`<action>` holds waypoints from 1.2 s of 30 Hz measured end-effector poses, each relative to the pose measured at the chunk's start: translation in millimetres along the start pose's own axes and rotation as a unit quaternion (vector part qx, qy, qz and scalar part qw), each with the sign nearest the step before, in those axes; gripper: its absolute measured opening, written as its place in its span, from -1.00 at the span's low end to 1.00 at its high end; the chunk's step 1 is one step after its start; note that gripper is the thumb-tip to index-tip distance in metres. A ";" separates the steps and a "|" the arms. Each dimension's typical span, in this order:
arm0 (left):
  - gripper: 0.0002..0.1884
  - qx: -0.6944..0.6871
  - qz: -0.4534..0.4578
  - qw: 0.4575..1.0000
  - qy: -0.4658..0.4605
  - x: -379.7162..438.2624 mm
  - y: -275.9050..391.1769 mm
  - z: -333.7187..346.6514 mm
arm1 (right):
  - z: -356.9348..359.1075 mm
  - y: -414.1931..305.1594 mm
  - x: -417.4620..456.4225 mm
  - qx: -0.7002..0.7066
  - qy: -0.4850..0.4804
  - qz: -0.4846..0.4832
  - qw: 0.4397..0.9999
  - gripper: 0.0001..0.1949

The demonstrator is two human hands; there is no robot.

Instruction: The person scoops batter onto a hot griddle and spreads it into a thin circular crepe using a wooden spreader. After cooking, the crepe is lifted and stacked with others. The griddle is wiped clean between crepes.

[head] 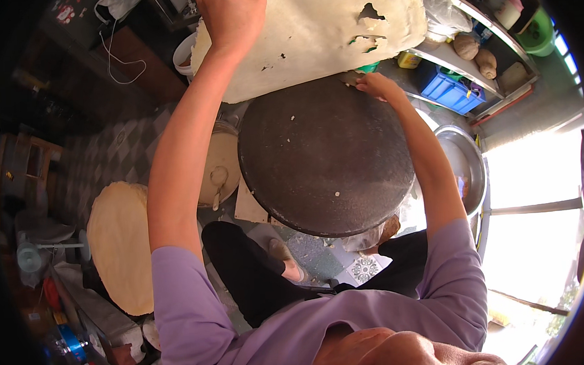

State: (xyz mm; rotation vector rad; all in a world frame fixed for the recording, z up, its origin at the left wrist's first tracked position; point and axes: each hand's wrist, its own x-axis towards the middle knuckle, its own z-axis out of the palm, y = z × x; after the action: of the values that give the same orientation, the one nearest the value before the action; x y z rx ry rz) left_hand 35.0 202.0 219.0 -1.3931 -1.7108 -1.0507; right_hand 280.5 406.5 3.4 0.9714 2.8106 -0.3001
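A large, thin, pale flatbread sheet (311, 42) with several torn holes hangs raised above the far part of a round dark griddle (325, 157). My left hand (233, 15) grips the sheet's upper left edge; its fingertips are cut off by the picture's top. At the griddle's far right rim, my right hand (378, 87) holds a flat scraper (350, 78), close under the sheet's lower edge. A few pale crumbs lie on the griddle.
Left of the griddle stands a pot of batter (226, 158) with a ladle (218, 185). A stack of flatbreads (123, 246) lies at the left. A metal basin (457, 152), a blue crate (453, 90) and shelves holding gourd-like vegetables (466, 47) are on the right.
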 end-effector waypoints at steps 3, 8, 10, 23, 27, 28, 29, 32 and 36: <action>-0.76 -0.074 0.002 0.996 0.050 7.4 17.2 -7.0 | 27.0 -12.3 37.1 0.005 0.071 0.024 0.997 -0.66; -0.74 -0.047 0.034 0.997 0.059 5.2 8.4 -10.6 | 32.5 -33.1 33.9 0.021 0.119 0.023 0.992 -0.68; -0.74 -0.035 0.048 0.995 0.078 -2.0 -0.7 -13.6 | 15.1 -56.2 11.1 0.005 0.015 0.015 1.000 -0.69; -0.80 -0.046 0.066 0.993 0.086 3.9 4.9 -16.3 | 47.4 -136.0 34.8 0.024 0.106 -0.041 0.993 -0.70; -0.83 -0.047 0.070 0.993 0.080 1.1 10.1 -17.3 | 50.6 -153.7 33.4 0.013 0.102 -0.016 0.995 -0.72; -0.83 -0.050 0.073 0.993 0.084 7.1 15.8 -18.0 | 50.0 -154.4 49.2 0.004 0.110 0.000 0.994 -0.71; -0.85 -0.063 0.085 0.988 0.112 14.4 22.1 -18.4 | 48.1 -155.1 65.0 -0.005 0.119 0.017 0.993 -0.71; -0.89 -0.064 0.106 0.985 0.116 24.8 36.2 -26.5 | 48.8 -161.1 91.5 0.018 0.139 0.049 0.989 -0.71; -0.90 -0.056 0.062 0.996 0.039 23.2 23.1 -57.6 | 43.8 -193.8 40.5 0.080 0.135 0.001 0.988 -0.69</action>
State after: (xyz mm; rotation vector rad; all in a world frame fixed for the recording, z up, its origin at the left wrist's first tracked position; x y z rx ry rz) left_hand 54.2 162.6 268.7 -1.4873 -1.5105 -1.1311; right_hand 131.7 270.9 -20.6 1.1257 3.0686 -0.4301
